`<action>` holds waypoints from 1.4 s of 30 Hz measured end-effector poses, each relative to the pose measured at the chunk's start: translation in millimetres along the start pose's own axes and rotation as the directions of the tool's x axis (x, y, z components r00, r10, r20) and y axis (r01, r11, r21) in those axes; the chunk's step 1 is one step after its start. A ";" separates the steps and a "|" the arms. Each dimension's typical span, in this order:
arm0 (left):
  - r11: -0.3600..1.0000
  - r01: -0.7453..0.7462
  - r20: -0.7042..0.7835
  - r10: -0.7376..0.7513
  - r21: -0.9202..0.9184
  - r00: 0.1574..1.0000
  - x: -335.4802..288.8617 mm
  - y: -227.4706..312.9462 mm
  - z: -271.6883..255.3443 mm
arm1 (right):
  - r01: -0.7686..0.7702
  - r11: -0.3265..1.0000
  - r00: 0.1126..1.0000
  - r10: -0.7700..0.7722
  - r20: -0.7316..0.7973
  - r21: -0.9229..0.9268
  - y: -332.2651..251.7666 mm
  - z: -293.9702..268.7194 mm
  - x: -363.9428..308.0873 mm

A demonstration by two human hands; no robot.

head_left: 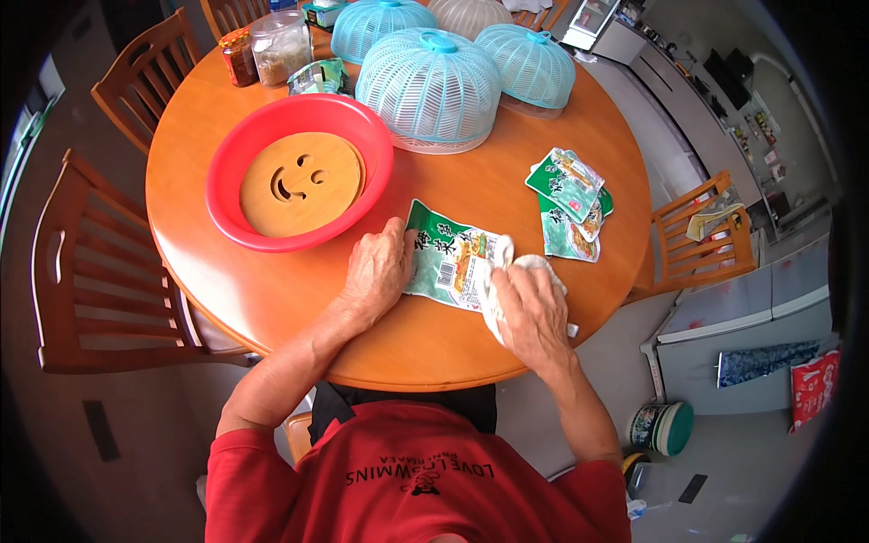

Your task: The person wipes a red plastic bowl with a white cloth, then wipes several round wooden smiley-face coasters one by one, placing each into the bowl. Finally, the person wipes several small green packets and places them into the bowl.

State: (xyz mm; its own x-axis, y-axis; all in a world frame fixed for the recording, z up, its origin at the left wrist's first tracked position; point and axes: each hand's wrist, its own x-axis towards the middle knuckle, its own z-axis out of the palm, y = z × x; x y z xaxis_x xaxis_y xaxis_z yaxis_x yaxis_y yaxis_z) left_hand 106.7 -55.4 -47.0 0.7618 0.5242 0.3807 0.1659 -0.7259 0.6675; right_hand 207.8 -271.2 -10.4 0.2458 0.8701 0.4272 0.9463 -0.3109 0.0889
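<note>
A green and white food packet point(445, 258) lies flat on the round wooden table point(425, 348) in front of me. My left hand point(380, 265) grips its left edge, fingers curled over the side. Bunched under my right hand point(532, 303) is a white cloth point(494, 317), which rests against the packet's right end. Farther right, several similar green packets point(570, 204) lie in an overlapping pile. To the left stands a red plastic basin point(224, 213) with round wooden discs point(303, 190) in it; the top one has a winking smiley face cut out.
Blue mesh food covers point(430, 95) stand at the back of the table. Beside them are a clear jar point(281, 54), a red-lidded jar point(238, 59) and a crumpled green bag point(321, 79). Wooden chairs point(118, 271) ring the table. A green-lidded bucket point(665, 427) stands on the floor at right.
</note>
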 end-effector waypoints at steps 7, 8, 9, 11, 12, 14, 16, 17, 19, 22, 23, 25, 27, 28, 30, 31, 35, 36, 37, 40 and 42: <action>0.996 0.041 0.106 -0.032 -0.084 0.994 3.0 7.7 -11.8 | 0.024 0.906 0.999 -0.040 0.029 0.422 -4.9 -31.1 23.5; 0.993 0.070 0.117 -0.059 -0.090 0.991 3.2 7.9 -15.5 | 0.016 0.903 1.000 -0.009 -0.018 0.430 -11.9 -27.0 39.2; 0.991 0.087 0.138 -0.072 -0.106 0.988 5.8 10.1 -15.8 | 0.058 0.924 0.995 -0.022 -0.099 0.379 -14.2 -14.6 48.9; 0.996 0.048 0.110 -0.039 -0.080 0.993 4.2 10.9 -13.8 | 0.129 0.896 0.990 -0.089 -0.112 0.426 -22.6 15.6 67.1; 0.997 0.032 0.094 -0.025 -0.067 0.995 3.1 10.1 -12.9 | 0.155 0.886 0.988 -0.133 -0.082 0.437 -23.9 28.5 72.6; 0.997 0.051 0.118 -0.045 -0.051 0.992 3.4 7.8 -12.6 | 0.105 0.924 0.994 -0.090 -0.056 0.367 -18.9 38.1 81.6; 0.998 0.054 0.141 -0.049 -0.033 0.989 2.5 8.3 -12.2 | 0.036 0.947 0.999 -0.040 0.007 0.319 -12.5 41.7 92.0; 1.000 -0.003 0.129 0.002 0.007 0.992 1.6 7.4 -9.1 | 0.006 0.954 1.000 -0.012 0.019 0.301 -9.1 42.2 94.8; 0.999 0.020 0.112 -0.023 0.027 0.993 1.0 6.1 -8.5 | -0.075 0.968 0.997 0.070 0.026 0.241 -4.1 44.6 99.9; 0.998 0.063 0.113 -0.061 -0.009 0.992 2.3 10.1 -10.1 | -0.236 0.962 0.971 0.239 -0.008 0.136 7.4 52.3 101.2; 0.997 0.065 0.102 -0.061 -0.031 0.993 3.0 9.9 -10.8 | -0.293 0.949 0.954 0.298 -0.029 0.119 14.5 53.4 99.3; 0.994 0.059 0.066 -0.053 -0.092 0.996 3.8 9.6 -9.9 | -0.332 0.938 0.938 0.340 -0.073 0.102 21.3 52.5 89.3; 0.985 0.052 0.013 -0.051 -0.162 0.999 2.9 6.1 -5.7 | -0.192 0.962 0.958 0.227 -0.176 0.195 9.8 49.1 76.7; 0.984 0.066 0.009 -0.066 -0.168 0.998 2.8 6.0 -5.6 | -0.121 0.965 0.958 0.175 -0.229 0.234 2.9 45.9 70.4; 0.980 0.095 0.003 -0.096 -0.176 0.995 3.3 4.9 -6.6 | 0.003 0.980 0.973 0.043 -0.225 0.198 -10.1 32.1 59.9; 0.982 0.113 0.006 -0.113 -0.152 0.994 3.3 3.8 -5.8 | 0.057 0.978 0.985 -0.023 -0.169 0.201 -15.1 24.5 53.4; 0.983 0.104 0.008 -0.104 -0.148 0.995 2.6 4.8 -9.6 | 0.179 0.946 0.983 -0.163 -0.078 0.270 -29.2 10.0 28.8; 0.974 0.137 0.036 -0.133 -0.181 0.991 3.0 5.6 -10.9 | 0.181 0.930 0.983 -0.180 -0.034 0.320 -30.2 5.3 25.1; 0.962 0.171 0.064 -0.160 -0.213 0.985 3.4 5.8 -12.1 | 0.183 0.911 0.980 -0.200 0.009 0.370 -29.8 0.1 21.7; 0.947 0.196 0.117 -0.171 -0.254 0.978 5.2 -3.1 -12.4 | 0.173 0.830 0.980 -0.200 -0.007 0.531 -20.7 -9.1 29.2; 0.942 0.185 0.124 -0.156 -0.280 0.980 6.0 -3.9 -14.5 | 0.090 0.863 0.995 -0.058 -0.080 0.497 -18.8 -13.7 45.6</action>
State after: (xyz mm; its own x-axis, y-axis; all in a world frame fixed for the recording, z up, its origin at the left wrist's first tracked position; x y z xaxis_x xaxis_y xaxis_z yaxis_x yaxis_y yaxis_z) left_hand 101.5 -43.0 -38.0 0.7985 0.5713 0.1896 0.1217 -0.4616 0.8787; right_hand 198.3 -231.0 19.7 0.1734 0.8534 0.4916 0.9432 -0.0003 -0.3323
